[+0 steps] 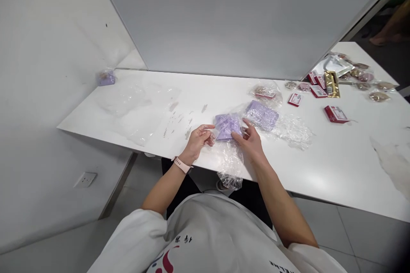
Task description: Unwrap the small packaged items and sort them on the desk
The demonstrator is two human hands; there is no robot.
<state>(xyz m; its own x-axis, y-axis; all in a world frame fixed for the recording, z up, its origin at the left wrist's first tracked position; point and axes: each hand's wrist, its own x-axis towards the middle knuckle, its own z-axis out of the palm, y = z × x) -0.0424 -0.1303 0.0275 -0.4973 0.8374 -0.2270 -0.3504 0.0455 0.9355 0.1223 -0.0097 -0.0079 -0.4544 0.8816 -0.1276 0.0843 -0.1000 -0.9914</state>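
Note:
A flat purple packet (227,126) in clear bubble wrap lies at the table's front edge, between my two hands. My right hand (251,140) grips its right side, thumb on top and index finger stretched along the edge. At its left side is my left hand (199,141), index finger extended towards the packet and the other fingers loosely bent; some shiny film shows near those fingertips. A tail of bubble wrap (231,166) hangs from the packet over the table edge. Just beyond my right hand lies another wrapped purple packet (262,115), with more bubble wrap (293,131) spread to its right.
Clear plastic sheeting (137,111) covers the table's left part. A small wrapped purple item (106,77) sits at the far left corner. Red-and-white boxes (335,114), a gold packet (332,84) and several wrapped round items (379,96) lie right. A grey panel (224,21) stands behind.

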